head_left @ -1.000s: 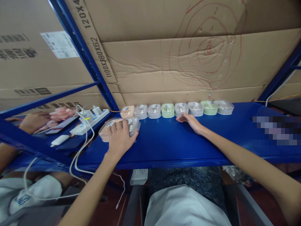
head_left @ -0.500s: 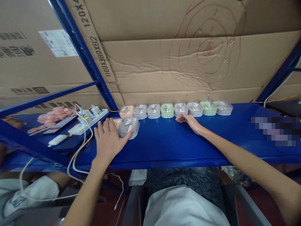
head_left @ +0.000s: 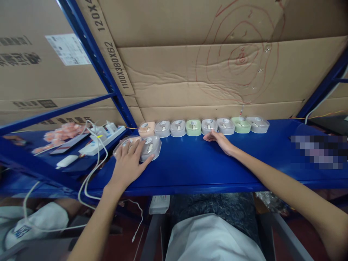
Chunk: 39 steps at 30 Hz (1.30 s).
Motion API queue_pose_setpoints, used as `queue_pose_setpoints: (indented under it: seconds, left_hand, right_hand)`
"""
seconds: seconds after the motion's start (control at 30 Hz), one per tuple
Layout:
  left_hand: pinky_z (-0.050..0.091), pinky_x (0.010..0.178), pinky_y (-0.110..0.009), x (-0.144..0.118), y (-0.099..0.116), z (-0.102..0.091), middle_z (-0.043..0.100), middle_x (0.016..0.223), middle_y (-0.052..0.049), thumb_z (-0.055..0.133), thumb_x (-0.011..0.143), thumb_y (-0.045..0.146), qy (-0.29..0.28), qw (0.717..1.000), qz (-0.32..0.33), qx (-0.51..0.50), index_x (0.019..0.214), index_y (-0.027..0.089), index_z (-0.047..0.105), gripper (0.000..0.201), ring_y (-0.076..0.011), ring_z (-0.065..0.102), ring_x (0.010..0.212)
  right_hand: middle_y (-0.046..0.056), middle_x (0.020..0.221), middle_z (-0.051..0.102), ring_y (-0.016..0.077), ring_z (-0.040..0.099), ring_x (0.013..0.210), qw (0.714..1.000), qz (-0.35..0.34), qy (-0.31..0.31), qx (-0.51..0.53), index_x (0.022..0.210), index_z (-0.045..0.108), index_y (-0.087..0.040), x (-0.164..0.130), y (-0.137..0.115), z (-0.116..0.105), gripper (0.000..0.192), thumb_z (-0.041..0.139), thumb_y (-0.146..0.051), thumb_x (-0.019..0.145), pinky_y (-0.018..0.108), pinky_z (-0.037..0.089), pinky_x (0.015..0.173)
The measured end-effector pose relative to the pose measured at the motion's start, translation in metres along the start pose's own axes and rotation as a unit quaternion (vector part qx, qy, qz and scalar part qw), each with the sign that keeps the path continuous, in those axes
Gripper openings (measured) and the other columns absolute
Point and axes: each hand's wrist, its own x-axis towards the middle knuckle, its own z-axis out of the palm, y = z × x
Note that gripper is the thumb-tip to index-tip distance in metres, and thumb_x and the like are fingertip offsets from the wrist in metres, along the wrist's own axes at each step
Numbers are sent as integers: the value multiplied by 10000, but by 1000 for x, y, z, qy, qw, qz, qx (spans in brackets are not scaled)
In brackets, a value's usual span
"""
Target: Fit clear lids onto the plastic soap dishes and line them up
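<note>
Left hand [head_left: 127,163], left of centre frame: palm down, fingers and thumb apart, fingers laid over the front peach box [head_left: 119,145], thumb at the near edge of the front grey box [head_left: 155,148]; firmness of hold cannot be told.

Front pair, two clear-lidded boxes: side by side, directly beyond the left hand, towards the upper part of the frame; joint long axis left to right, roughly parallel to the row behind. Left hand much the nearer.

Right hand [head_left: 216,139], just right of centre: fingers extended and together, nothing visibly held, fingertips just in front of a row box in grey [head_left: 209,127].

Row, eight boxes, left to right: peach, two grey, green, two grey, green, grey; along the back of the blue worktop [head_left: 182,165].

Beyond, left: white power strip [head_left: 115,136].

Behind, upper frame: cardboard panel [head_left: 168,78], red rings drawn upper right.
</note>
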Motion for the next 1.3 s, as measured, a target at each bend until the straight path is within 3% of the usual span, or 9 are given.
queue_pose_setpoints:
  seconds: [0.2, 0.63, 1.13, 1.3]
  left_hand:
    - [256, 1292, -652, -3, -2, -2, 534, 1640, -238, 446, 1027, 618, 3, 1000, 4, -5, 1624, 111, 458, 783, -482, 388, 1584]
    - [254, 1306, -627, -14, -19, 0, 519, 1660, -207, 425, 1030, 650, 16, 1000, 20, -9, 1625, 160, 461, 772, -447, 426, 1568]
    - [265, 1300, -620, -7, -10, 1, 533, 1642, -221, 425, 1031, 620, 19, 1000, 12, -15, 1604, 134, 481, 753, -446, 421, 1568]
    - [287, 1285, -627, -7, -8, -1, 541, 1636, -217, 435, 1028, 614, 23, 999, 9, -22, 1603, 145, 483, 744, -453, 429, 1560]
  right_hand:
    - [119, 987, 826, 288, 723, 1023, 1000, -3, -1, 1, 833, 817, -237, -1, -1, 0, 803, 483, -966, 885, 468, 523, 1040]
    - [119, 976, 827, 291, 727, 1012, 1000, 0, 2, 3, 828, 811, -240, -1, -1, 1, 781, 488, -948, 901, 491, 520, 1052]
    - [114, 933, 817, 300, 718, 1009, 1000, 1, 0, -4, 793, 798, -243, -2, -2, 2, 785, 528, -979, 838, 492, 512, 1048]
    - [132, 999, 809, 312, 717, 1004, 998, -36, 9, -54, 862, 793, -240, -5, -20, 0, 737, 481, -904, 923, 479, 557, 948]
